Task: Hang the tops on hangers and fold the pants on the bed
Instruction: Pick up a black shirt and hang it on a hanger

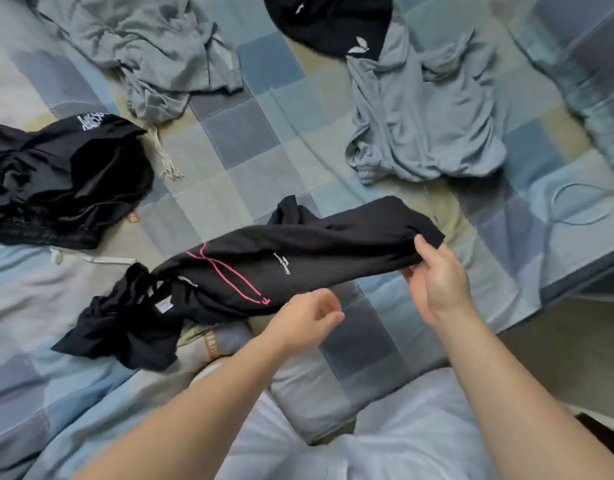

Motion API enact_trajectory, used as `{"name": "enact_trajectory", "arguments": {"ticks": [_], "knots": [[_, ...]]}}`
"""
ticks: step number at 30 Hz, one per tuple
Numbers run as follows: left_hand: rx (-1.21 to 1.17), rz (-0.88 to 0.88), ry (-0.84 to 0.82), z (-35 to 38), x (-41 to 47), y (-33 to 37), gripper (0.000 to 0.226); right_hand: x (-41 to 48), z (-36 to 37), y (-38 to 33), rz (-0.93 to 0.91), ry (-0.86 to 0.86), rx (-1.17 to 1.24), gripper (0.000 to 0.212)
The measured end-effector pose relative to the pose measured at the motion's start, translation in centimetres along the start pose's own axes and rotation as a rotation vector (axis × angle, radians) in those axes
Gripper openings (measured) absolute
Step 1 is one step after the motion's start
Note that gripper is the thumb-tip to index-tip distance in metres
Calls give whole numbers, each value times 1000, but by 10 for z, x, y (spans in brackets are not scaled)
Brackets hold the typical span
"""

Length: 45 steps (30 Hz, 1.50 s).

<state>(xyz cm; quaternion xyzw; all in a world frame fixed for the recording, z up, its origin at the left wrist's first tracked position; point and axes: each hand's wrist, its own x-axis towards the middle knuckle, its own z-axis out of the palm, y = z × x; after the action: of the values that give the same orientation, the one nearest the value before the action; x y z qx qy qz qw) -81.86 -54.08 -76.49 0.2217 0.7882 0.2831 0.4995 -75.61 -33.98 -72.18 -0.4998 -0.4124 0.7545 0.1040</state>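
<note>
While the right hand (pixel 437 278) pinches one end of a black fabric garment with pink line print (pixel 264 268) at centre frame, the left hand (pixel 307 317) hangs just beside it, fingers loosely curled around nothing. Its other end trails on the blue-checked quilted bed (pixel 250 140).

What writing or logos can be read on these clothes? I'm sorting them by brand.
Black garment with pink lines: small white print at mid-length, too blurred to read; a pink mark at the end of the lines, perhaps a letter, uncertain.
White tag at its bunched end: too small to read.
Black garment at left: white lettering near its top edge, blurred, unreadable.
Black garment at top: white leaf-like logo, no legible words.
</note>
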Motion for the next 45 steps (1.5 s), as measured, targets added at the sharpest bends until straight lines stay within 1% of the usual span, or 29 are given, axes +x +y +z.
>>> {"name": "enact_trajectory", "arguments": {"ticks": [2, 4, 6, 7, 9, 11, 13, 14, 15, 16, 17, 19, 20, 21, 22, 28, 31, 35, 38, 40, 43, 44, 45], "knots": [[-12, 63, 193, -8, -16, 38, 6, -22, -17, -30, -25, -112, 21, 31], [-34, 105, 374, -16, -38, 81, 10, -47, -28, -63, -53, -239, 20, 34], [-50, 133, 516, -20, -60, 126, 22, -75, -41, -98, -85, -354, -33, 32], [-67, 144, 552, -22, -70, 150, 31, -89, -47, -116, -99, -396, -78, 29], [-121, 176, 587, -26, -91, 198, 49, -117, -59, -154, -135, -471, -180, 30], [-177, 213, 608, -34, -112, 246, 64, -144, -67, -193, -182, -545, -292, 36], [-228, 237, 542, -46, -133, 287, 73, -169, -71, -231, -222, -604, -362, 35], [-244, 253, 478, -52, -143, 303, 71, -180, -72, -248, -236, -631, -374, 30], [-256, 270, 416, -57, -151, 315, 63, -193, -71, -265, -258, -658, -386, 27], [-257, 283, 373, -61, -159, 325, 49, -204, -69, -282, -287, -682, -391, 26], [-246, 290, 366, -64, -166, 331, 33, -212, -68, -295, -323, -695, -403, 25], [-229, 300, 450, -69, -180, 341, 4, -226, -65, -319, -388, -697, -420, 31], [-233, 314, 522, -71, -185, 344, 7, -234, -62, -329, -417, -693, -426, 33], [-247, 338, 589, -72, -192, 346, 15, -240, -59, -337, -450, -684, -440, 32], [-272, 367, 652, -74, -200, 348, 19, -247, -56, -344, -486, -675, -450, 31], [-286, 505, 927, -114, -275, 353, 13, -291, -18, -364, -709, -643, -536, 26], [-291, 599, 998, -139, -324, 350, 17, -316, 6, -365, -817, -641, -568, 24], [-347, 644, 1001, -160, -380, 335, 20, -352, 48, -359, -929, -696, -519, 42], [-377, 643, 1050, -169, -421, 319, 22, -377, 78, -346, -968, -750, -498, 55], [-373, 646, 1087, -177, -448, 305, 23, -390, 97, -335, -986, -766, -506, 59], [-387, 663, 1122, -186, -490, 288, 26, -409, 127, -315, -982, -782, -499, 52], [-405, 661, 1131, -188, -502, 283, 26, -414, 137, -307, -977, -787, -518, 45], [-424, 658, 1136, -190, -514, 278, 27, -419, 147, -299, -976, -782, -547, 33]]}}
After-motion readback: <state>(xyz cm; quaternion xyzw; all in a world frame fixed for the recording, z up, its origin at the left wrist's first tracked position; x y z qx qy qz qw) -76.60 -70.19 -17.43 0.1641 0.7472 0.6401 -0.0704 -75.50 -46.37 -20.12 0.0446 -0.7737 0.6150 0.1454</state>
